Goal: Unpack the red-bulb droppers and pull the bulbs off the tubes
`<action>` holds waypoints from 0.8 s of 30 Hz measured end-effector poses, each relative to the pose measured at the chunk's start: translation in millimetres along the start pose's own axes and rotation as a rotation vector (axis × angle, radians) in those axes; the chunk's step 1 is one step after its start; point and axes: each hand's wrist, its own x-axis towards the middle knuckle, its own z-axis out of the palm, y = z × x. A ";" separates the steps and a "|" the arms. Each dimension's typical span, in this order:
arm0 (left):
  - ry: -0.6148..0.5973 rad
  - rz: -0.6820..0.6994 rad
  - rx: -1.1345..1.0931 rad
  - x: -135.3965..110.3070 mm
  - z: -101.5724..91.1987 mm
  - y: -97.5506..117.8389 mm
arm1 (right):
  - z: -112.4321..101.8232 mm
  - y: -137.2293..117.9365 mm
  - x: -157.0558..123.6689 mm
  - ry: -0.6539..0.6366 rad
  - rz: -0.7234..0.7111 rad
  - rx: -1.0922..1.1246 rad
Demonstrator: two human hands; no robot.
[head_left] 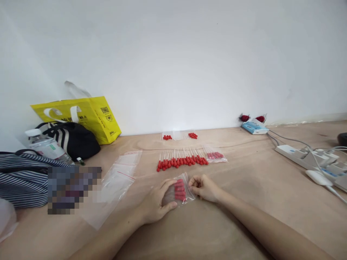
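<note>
A small clear zip bag (181, 190) filled with red-tipped droppers lies on the wooden table between my hands. My left hand (155, 202) wraps round its left end, thumb underneath. My right hand (204, 187) pinches the bag's right edge with curled fingers. Beyond them a row of loose red-bulbed droppers (182, 161) lies side by side. A filled bag (215, 155) rests at the row's right end. Two small groups of red bulbs (167, 137) lie near the wall.
Empty clear zip bags (119, 177) are spread at left. Striped bags (21, 177), a water bottle (45, 144) and a yellow bag (89, 113) stand far left. A power strip (311, 159) with cables is at right, a blue box (254, 127) by the wall.
</note>
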 end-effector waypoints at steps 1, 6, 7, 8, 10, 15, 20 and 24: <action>0.003 -0.013 -0.004 -2.8 -0.1 -1.3 | -1.0 -0.3 0.2 -0.004 -0.029 -0.043; 0.010 -0.075 -0.047 -2.4 1.4 -5.3 | -3.1 -5.0 -0.1 0.016 -0.125 -0.192; 0.014 -0.091 -0.052 -1.5 1.9 -5.6 | -2.9 -5.5 -0.5 0.017 -0.133 -0.207; 0.019 -0.104 -0.056 -0.9 2.5 -5.9 | -2.4 -5.6 -0.8 0.023 -0.140 -0.220; 0.032 -0.123 -0.055 -0.8 3.6 -6.9 | -0.7 -5.2 -1.3 0.054 -0.148 -0.242; 0.051 -0.141 -0.016 -2.6 5.7 -9.8 | 3.5 -7.7 -2.1 0.026 -0.236 -0.260; 0.106 -0.103 0.015 -1.9 8.3 -11.9 | 4.3 -16.0 -6.6 0.016 -0.418 -0.290; 0.115 -0.088 0.015 -1.4 10.4 -12.4 | 5.6 -16.1 -9.0 -0.045 -0.485 -0.248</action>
